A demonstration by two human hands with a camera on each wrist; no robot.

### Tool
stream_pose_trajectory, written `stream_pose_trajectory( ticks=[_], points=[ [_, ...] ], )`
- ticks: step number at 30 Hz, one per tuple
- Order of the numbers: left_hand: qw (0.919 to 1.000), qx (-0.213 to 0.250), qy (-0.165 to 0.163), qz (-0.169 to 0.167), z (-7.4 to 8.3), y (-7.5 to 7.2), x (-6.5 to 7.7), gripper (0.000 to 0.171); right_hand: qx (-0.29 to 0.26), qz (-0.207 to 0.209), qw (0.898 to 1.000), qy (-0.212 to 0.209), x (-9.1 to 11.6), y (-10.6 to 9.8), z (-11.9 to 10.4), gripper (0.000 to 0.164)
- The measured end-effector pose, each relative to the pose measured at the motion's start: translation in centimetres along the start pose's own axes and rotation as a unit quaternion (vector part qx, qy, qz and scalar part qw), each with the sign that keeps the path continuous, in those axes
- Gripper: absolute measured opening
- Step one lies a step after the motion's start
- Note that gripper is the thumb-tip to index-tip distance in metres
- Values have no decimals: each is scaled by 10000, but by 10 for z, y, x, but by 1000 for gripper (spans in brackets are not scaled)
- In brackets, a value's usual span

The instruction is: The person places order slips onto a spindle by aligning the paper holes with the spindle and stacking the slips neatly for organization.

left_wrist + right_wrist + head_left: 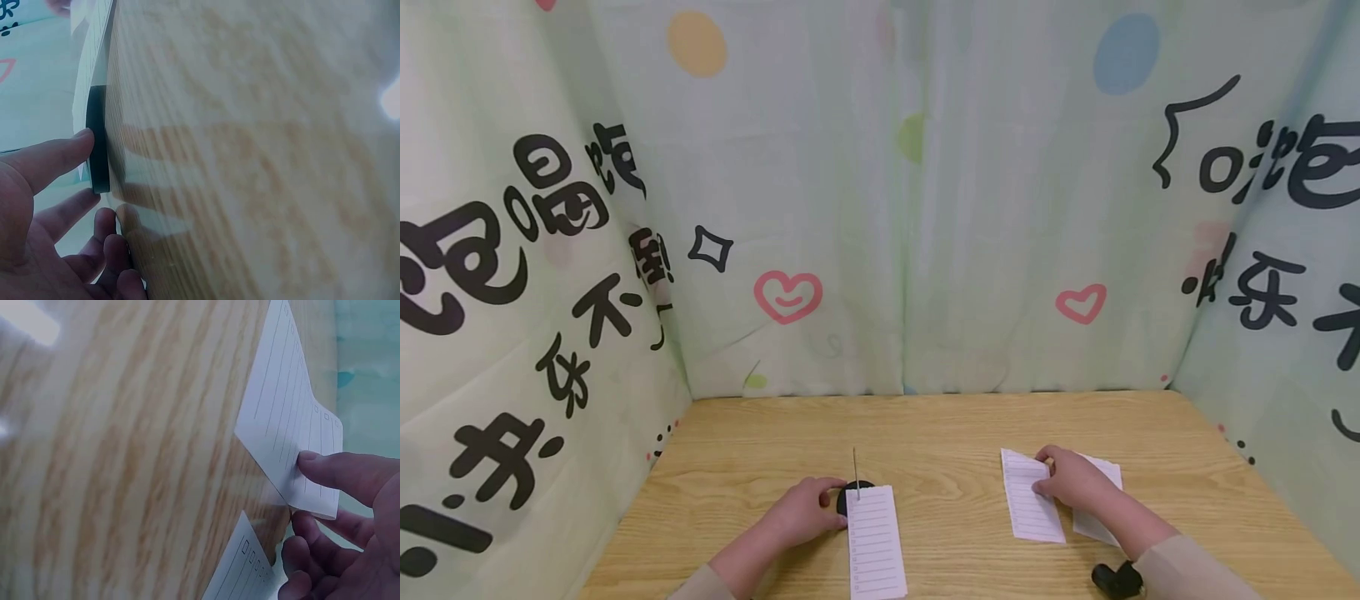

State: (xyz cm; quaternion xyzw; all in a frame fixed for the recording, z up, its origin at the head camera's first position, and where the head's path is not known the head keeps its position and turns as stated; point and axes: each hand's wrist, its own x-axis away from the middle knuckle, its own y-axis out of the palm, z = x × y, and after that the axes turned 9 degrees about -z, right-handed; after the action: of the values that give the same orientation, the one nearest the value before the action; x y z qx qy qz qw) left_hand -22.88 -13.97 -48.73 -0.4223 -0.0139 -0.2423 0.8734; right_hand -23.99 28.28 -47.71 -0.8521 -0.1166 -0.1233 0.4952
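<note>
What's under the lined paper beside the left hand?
Part of a black base shows past the top edge of the lined paper, where a thin spike rises. The left hand holds that base. Anything else beneath is covered.

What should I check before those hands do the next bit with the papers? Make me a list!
1. Base held: ok. The left hand grips the black base.
2. Spike upright, tip uncovered: ok. The spike points up.
3. First sheet on the spike: ok. The first sheet looks pierced near its top.
4. Next sheet held: ok. The right hand pinches the next sheet.
5. Just one sheet pinched: cannot tell. Layers don't show clearly.
6. Next sheet over the spike: not ok yet. It's well off to the right.
</note>
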Motion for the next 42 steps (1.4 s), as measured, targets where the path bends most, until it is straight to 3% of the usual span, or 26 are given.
stream_pose_trajectory(
  ticks=[14, 24, 42],
  points=[
    [9998, -92, -162, -55, 0, 1, -2, 54, -505, 268, 9978, -343, 2, 2, 5, 39],
    [9998, -105, -146, -36, -1, 1, -2, 54, -810, 492, 9922, -815, 9, -1, 2, 50],
    [9994, -166, -296, -88, -1, 2, -4, 55, -1234, 420, 9855, -1084, 9, 4, 1, 54]
  ],
)
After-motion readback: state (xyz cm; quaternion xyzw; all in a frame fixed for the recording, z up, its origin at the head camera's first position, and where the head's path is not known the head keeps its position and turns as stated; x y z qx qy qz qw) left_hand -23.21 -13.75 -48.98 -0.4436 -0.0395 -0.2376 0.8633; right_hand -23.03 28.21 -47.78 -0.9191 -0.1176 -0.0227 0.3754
